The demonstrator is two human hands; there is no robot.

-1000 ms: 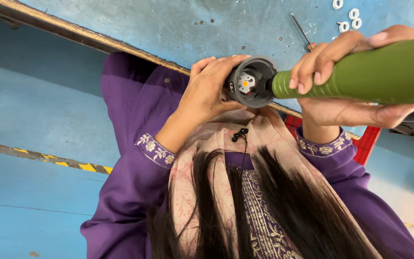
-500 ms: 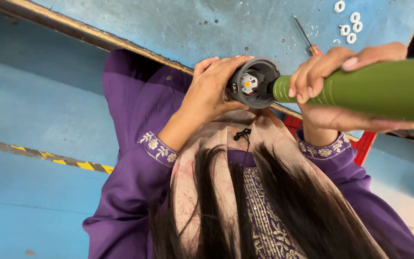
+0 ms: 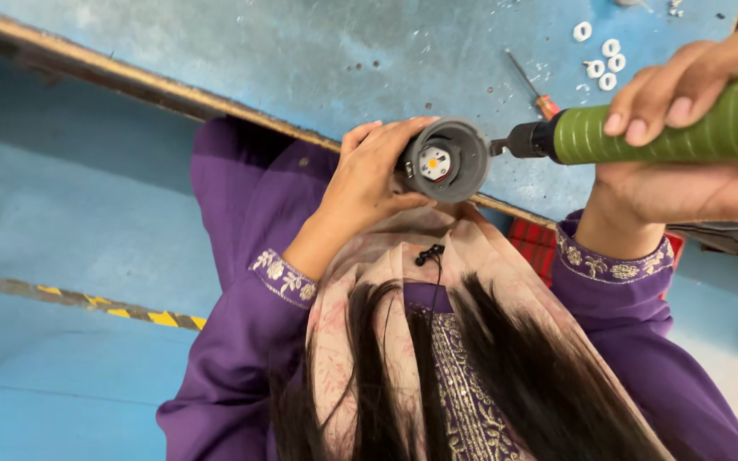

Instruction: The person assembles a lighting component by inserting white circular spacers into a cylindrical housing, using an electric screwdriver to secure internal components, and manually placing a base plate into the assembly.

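Above the blue workbench (image 3: 301, 60), a grey round housing (image 3: 446, 160) is gripped in the left hand (image 3: 369, 183) while a green powered screwdriver (image 3: 668, 128) is clasped in the right hand (image 3: 685, 145), its tip just beside the rim, so a driving step seems in hand and careful alignment is called for.

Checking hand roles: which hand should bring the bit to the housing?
Likely the right hand: it grips the green ribbed power screwdriver, bit beside the rim; left hand only steadies the grey round plastic housing.
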